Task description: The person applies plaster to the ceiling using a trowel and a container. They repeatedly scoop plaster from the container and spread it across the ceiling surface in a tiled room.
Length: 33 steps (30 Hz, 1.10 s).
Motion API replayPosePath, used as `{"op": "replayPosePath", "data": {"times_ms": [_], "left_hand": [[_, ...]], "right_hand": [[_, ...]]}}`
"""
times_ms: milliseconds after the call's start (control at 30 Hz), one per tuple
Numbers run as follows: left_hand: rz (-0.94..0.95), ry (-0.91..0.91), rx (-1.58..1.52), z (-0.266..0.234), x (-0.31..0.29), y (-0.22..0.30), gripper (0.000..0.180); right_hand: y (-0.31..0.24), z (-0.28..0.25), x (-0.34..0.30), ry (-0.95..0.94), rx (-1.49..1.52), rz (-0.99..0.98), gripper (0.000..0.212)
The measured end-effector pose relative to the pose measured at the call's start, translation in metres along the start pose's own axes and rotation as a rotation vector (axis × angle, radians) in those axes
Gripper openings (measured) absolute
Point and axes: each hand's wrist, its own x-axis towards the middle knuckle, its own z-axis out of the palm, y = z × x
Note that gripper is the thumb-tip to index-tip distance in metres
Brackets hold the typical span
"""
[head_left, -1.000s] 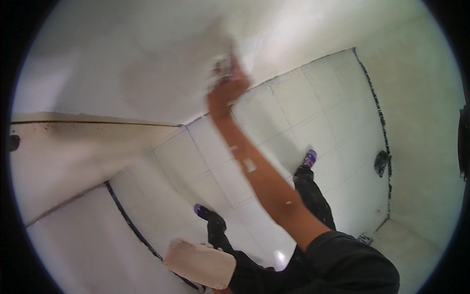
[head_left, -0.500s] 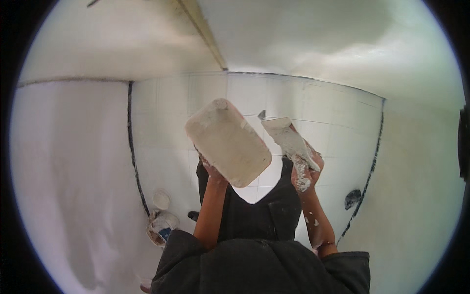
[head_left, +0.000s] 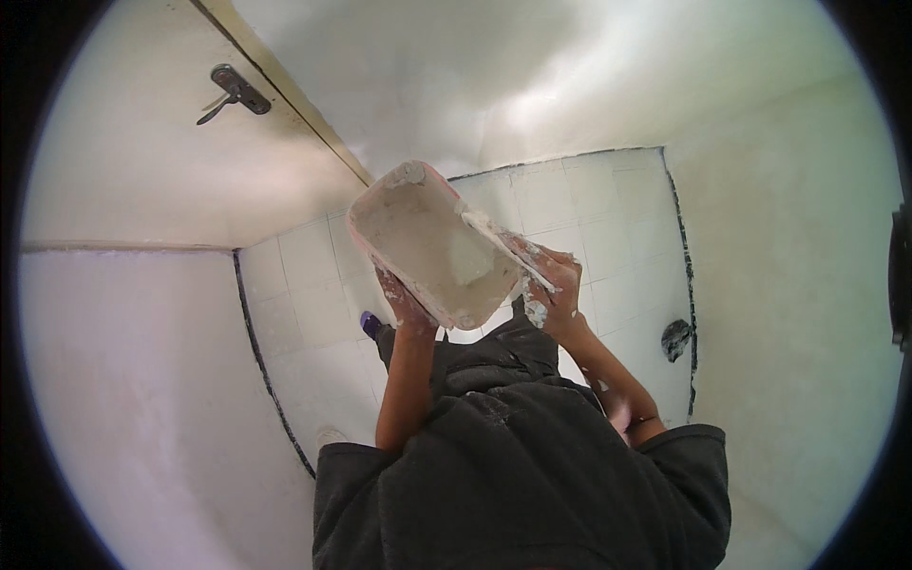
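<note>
My left hand (head_left: 408, 304) is closed on the lower left side of a rectangular plastic tub (head_left: 360, 217) with rounded corners, tilted in front of my body. Pale wet plaster (head_left: 432, 242) coats its inside, and a dried lump sticks to the far rim. In my right hand (head_left: 562, 282) is a plaster-caked putty knife (head_left: 487, 230), its blade seen nearly edge-on along the tub's right rim. Whether the blade touches the rim, I cannot tell. White plaster is smeared over my right fingers and spotted along that forearm.
A pale door with a dark lever handle (head_left: 242, 90) stands at the upper left. Plastered walls (head_left: 779, 266) surround the tiled floor (head_left: 617, 228), with dark strips along their base. A dark lump (head_left: 675, 339) lies by the right wall.
The putty knife has moved left, from apart to the tub's right rim. The tub has tilted, showing more of its inside. My view has turned, bringing the door handle in; the bucket is out of sight.
</note>
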Motion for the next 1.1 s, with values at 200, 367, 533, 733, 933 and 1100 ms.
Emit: {"op": "replayPosePath", "data": {"times_ms": [200,367,533,733,933,1100], "left_hand": [[-0.066,-0.027,-0.085,-0.002,0.002,0.013,0.055],[-0.118,-0.074,-0.146,-0.007,0.021,0.008,0.051],[0.026,-0.150,-0.226,-0.014,0.031,0.007,0.050],[0.210,-0.210,-0.026,0.009,0.019,0.048,0.053],[0.138,-0.116,-0.031,0.007,0.007,0.039,0.055],[0.105,-0.235,-0.156,-0.008,0.000,0.027,0.057]], "right_hand": [[-0.015,0.014,0.006,-0.032,-0.115,0.027,0.037],[-0.001,0.020,0.004,-0.064,-0.299,0.048,0.048],[0.040,0.013,-0.038,-0.198,-0.353,0.229,0.035],[0.049,-0.029,-0.036,0.323,0.314,0.529,0.035],[-0.043,-0.029,-0.025,0.405,0.524,0.441,0.053],[-0.093,-0.042,-0.002,0.161,0.173,0.370,0.053]]}}
